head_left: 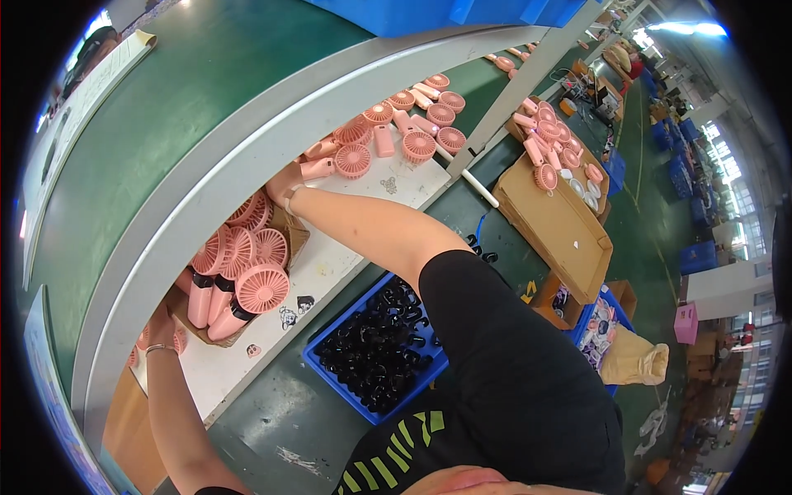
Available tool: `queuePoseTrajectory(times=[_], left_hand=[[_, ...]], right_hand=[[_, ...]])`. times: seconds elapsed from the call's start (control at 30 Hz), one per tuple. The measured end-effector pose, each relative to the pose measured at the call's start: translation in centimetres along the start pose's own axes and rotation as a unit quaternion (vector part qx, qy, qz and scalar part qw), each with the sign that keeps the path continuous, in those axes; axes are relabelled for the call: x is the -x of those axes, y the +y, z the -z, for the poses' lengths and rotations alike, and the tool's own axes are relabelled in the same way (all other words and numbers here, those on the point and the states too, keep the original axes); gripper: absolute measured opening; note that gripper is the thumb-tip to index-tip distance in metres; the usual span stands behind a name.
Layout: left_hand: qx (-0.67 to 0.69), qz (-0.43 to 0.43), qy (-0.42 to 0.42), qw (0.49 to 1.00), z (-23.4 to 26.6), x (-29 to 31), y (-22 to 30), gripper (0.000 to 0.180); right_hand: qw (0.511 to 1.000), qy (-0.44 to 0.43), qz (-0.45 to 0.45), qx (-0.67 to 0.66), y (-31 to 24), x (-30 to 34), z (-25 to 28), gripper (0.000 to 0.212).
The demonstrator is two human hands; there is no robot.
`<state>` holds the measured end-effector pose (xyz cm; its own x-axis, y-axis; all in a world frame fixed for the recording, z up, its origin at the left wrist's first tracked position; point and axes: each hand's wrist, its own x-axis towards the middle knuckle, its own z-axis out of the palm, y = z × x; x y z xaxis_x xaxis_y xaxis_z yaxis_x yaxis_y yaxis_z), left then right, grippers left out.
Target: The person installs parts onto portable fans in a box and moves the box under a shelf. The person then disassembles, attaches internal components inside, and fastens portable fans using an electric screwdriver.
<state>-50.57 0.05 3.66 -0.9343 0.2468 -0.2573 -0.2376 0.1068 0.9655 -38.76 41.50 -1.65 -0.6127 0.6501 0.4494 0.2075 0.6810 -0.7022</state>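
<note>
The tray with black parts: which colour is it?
The tray is blue; it shows best in the head view.

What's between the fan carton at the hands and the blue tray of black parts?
From carton to tray, head view shows white board bearing cartoon stickers, then a strip of green surface.

Illumination is bright; upper-right light (689,29) and right-side windows (733,153) glare; fisheye distortion bends straight edges near the rim
</note>
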Motion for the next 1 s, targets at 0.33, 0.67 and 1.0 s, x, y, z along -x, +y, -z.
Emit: queuePoseTrajectory(times=[0.33, 0.67, 1.0], left_hand=[[0.031, 0.010, 0.001, 0.999, 1.3, -1.7, -2.4, 0.046], [0.078, -0.001, 0.061, 0.995, -0.5, 0.7, -0.8, 0.034], [0.093, -0.014, 0.077, 0.993, 1.1, -0.7, -2.1, 0.033]], right_hand=[[0.999, 0.018, 0.008, 0.040, -0.2, 1.3, 0.3, 0.028], [1.000, 0.005, -0.001, -0.011, -2.6, 2.3, 1.6, 0.027], [0.995, -0.085, -0.046, 0.034, -4.4, 3.2, 3.4, 0.033]])
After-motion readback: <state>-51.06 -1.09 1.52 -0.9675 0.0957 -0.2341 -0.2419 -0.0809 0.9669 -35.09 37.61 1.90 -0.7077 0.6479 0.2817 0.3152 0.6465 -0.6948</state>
